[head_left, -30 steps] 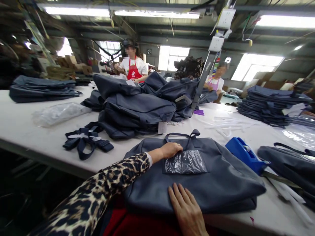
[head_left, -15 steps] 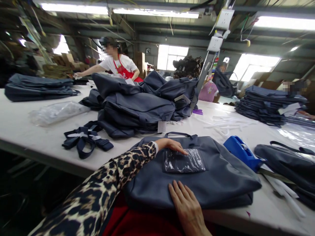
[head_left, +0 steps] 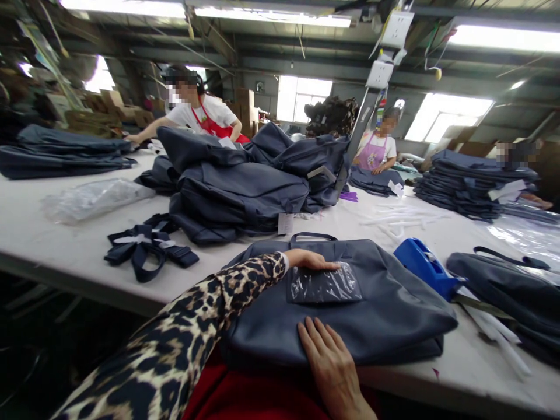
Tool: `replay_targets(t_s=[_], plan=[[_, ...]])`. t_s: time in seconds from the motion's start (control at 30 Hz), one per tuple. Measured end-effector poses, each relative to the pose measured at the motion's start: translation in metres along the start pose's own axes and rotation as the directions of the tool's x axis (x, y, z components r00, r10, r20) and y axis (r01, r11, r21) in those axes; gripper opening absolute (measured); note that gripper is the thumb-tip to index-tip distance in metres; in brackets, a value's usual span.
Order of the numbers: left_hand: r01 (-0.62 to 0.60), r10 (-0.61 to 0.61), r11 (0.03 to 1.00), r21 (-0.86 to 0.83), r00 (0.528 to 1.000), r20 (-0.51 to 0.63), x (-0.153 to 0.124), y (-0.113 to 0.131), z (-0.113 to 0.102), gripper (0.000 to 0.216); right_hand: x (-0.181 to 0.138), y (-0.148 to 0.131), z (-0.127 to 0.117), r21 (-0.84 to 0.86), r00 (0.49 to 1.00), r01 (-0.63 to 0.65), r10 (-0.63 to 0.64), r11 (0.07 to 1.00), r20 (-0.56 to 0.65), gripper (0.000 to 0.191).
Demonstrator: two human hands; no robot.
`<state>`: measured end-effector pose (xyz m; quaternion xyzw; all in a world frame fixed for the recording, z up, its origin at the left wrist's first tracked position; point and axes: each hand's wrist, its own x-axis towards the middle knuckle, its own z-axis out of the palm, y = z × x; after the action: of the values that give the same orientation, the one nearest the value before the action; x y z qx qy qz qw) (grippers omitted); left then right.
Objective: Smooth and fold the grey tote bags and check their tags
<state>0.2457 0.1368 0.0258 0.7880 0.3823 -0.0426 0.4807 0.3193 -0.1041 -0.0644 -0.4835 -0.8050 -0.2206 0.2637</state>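
A flat dark blue-grey bag (head_left: pixel 385 309) lies on the white table in front of me, handle towards the far side. A small patch wrapped in clear plastic (head_left: pixel 324 284) rests on its top face. My left hand (head_left: pixel 311 259), in a leopard-print sleeve, lies flat along the patch's upper edge with fingers stretched out. My right hand (head_left: pixel 329 361) presses flat on the bag's near edge, fingers apart. Neither hand grips anything.
A heap of the same bags (head_left: pixel 245 186) stands behind, with loose straps (head_left: pixel 146 248) and a clear plastic bag (head_left: pixel 91 198) to the left. A blue tape dispenser (head_left: pixel 422 267) and another bag (head_left: pixel 503 286) lie right. Stacks (head_left: pixel 472 181) and other workers are beyond.
My left hand has flattened and slid right along the top of the plastic-wrapped patch. My right hand stayed on the bag's near edge. The view shifted slightly; workers behind moved.
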Motion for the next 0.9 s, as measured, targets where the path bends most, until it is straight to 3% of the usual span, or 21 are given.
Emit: replay_targets(t_s=[0.13,0.2,0.27,0.37,0.47,0.57,0.67,0.73,0.8,0.9], plan=[[-0.050,0.063,0.997,0.059,0.968,-0.243,-0.012,0.000,0.015,0.050,0.002,-0.001,0.001,-0.008,1.000,-0.002,0.002,1.000,0.016,0.043],[-0.071,0.080,0.996,0.044,0.962,-0.260,-0.017,-0.003,0.017,0.052,0.003,-0.001,-0.001,-0.010,0.999,0.005,-0.004,1.000,0.036,0.041],[-0.084,0.081,0.996,-0.009,0.980,-0.181,-0.018,-0.005,0.012,0.050,0.004,0.000,-0.003,-0.011,0.999,0.012,-0.011,1.000,0.044,0.040],[-0.073,0.080,0.988,-0.140,0.996,0.044,-0.013,-0.006,-0.004,0.047,0.002,0.000,-0.003,-0.015,0.997,0.017,-0.015,1.000,0.077,0.039],[0.011,0.053,0.973,-0.232,0.962,0.266,-0.002,-0.005,-0.013,0.044,0.001,-0.002,-0.002,-0.008,0.989,0.018,-0.016,1.000,0.150,0.039],[0.100,0.020,0.955,-0.279,0.917,0.397,0.011,-0.008,-0.011,0.039,0.006,0.000,-0.013,0.060,0.977,-0.024,0.010,0.998,0.214,0.046],[0.135,0.028,0.925,-0.356,0.908,0.418,0.019,-0.018,-0.006,0.041,0.019,0.015,-0.037,0.262,0.924,-0.085,-0.023,0.961,0.382,0.063],[0.116,0.063,0.894,-0.434,0.924,0.377,0.019,-0.027,-0.003,0.043,0.029,0.030,-0.049,0.332,0.879,-0.188,0.007,0.924,0.476,0.050],[0.068,0.112,0.854,-0.516,0.944,0.310,0.017,-0.035,0.000,0.045,0.037,0.044,-0.050,0.270,0.852,-0.294,0.124,0.917,0.508,0.033],[-0.006,0.175,0.792,-0.610,0.960,0.217,0.012,-0.043,0.003,0.049,0.043,0.055,-0.031,0.078,0.830,-0.338,0.258,0.938,0.495,0.030]])
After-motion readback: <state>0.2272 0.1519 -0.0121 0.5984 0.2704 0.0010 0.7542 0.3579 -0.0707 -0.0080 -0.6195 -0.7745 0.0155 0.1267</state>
